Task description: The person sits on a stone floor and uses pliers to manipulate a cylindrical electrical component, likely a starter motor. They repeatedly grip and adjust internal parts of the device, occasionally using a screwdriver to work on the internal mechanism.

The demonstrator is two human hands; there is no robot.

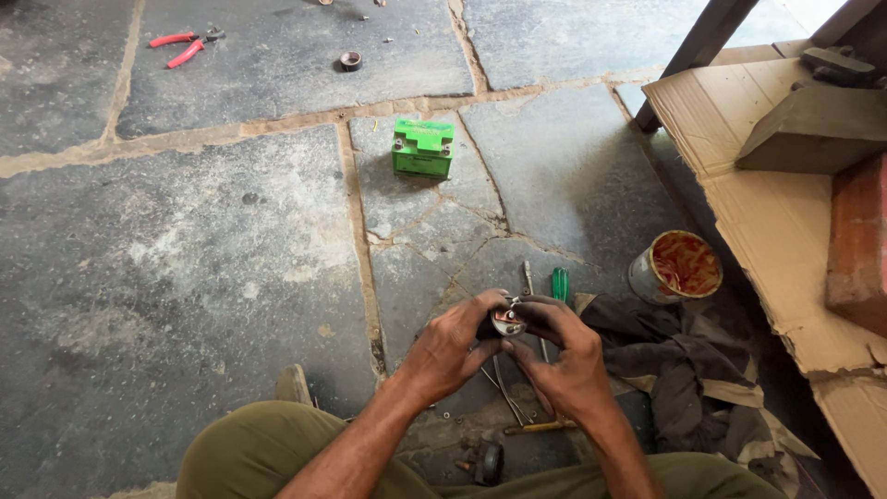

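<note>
Both hands together above the stone floor (pixel 231 240), between the knees: left hand (pixel 448 349) and right hand (pixel 565 356) gripping one small round metal part (pixel 507 321), silver-capped, dark-bodied, with a stud on top. Just beyond, a green-handled screwdriver (pixel 560 283), dark rag (pixel 674 356), open tin (pixel 674 268); farther off, a green battery (pixel 423 148).

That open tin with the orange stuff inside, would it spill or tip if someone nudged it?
The tin stands upright on uneven stone, so a nudge might rock it. It looks squat, so probably hard to tip fully. With no lid, the orange contents could slop out if runny.
</note>
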